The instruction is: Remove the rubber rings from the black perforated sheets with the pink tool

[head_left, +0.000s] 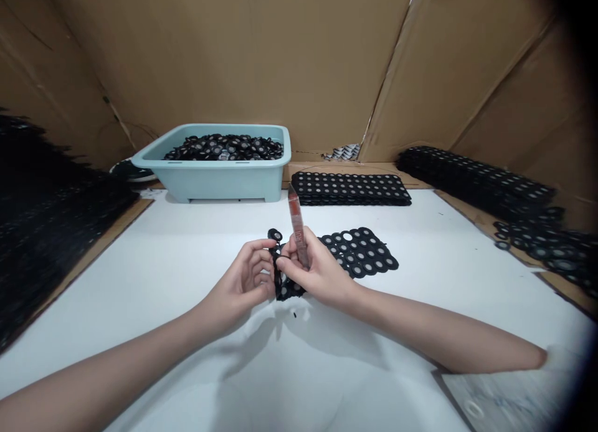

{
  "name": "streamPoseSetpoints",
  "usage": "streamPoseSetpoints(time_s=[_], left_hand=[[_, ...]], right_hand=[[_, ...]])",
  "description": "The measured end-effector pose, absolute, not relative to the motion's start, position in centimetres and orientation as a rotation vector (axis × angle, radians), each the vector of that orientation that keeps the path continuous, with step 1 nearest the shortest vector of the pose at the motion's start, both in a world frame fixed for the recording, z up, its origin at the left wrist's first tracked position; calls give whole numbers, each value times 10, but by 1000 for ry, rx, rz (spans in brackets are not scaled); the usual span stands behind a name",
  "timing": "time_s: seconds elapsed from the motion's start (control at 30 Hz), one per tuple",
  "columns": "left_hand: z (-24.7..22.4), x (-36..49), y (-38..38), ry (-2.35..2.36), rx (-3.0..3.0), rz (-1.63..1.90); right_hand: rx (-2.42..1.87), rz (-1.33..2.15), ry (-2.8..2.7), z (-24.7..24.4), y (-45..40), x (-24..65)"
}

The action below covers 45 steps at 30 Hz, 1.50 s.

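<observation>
A black sheet of joined round pieces with pale centres (369,251) lies on the white table beneath my hands. My left hand (252,273) is closed at the sheet's left edge, its fingers curled against the rim. My right hand (322,270) grips a slim reddish-brown tool with a dark pointed tip (297,223), which points up and away from me. The thumb and fingers of that hand also touch the sheet's left end. One round piece (275,235) sticks out beyond the left fingertips. My right hand hides the sheet's middle.
A light blue tub (224,181) full of loose black round pieces stands at the back left. Stacked black sheets (350,189) lie behind my hands, with another long stack (476,179) at the right. A dark pile (51,214) rises along the left edge. Cardboard walls (261,58) enclose the table.
</observation>
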State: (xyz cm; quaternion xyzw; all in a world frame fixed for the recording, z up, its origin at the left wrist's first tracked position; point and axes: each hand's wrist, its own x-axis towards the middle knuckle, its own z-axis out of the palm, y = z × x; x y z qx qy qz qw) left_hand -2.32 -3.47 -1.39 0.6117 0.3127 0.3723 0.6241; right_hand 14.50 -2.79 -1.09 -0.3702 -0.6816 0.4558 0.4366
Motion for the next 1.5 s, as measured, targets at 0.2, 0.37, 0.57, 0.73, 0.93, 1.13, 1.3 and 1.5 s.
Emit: streamPoseSetpoints(time_s=[0.2, 0.37, 0.57, 0.73, 0.93, 1.13, 1.3, 1.5], left_hand=[[-17, -22, -36, 719, 1459, 881], [-13, -19, -41, 712, 1331, 899], [-9, -18, -38, 734, 1259, 923], [-8, -19, -37, 746, 1276, 915], [-8, -20, -38, 677, 1301, 895], [-9, -22, -41, 649, 1362, 887], [-10, -26, -45, 673, 1549, 823], [-10, -29, -44, 839, 1505, 842]], right_hand=[[-980, 1027, -1737, -17, -28, 144], [-969, 960, -1778, -19, -31, 144], [-977, 954, -1803, -19, -33, 144], [-964, 941, -1834, -21, -32, 145], [-916, 957, -1946, -18, -32, 149], [-887, 1205, -1876, -8, -33, 153], [-939, 1288, -1854, 2, -44, 162], [-1131, 1029, -1644, 4, -42, 220]])
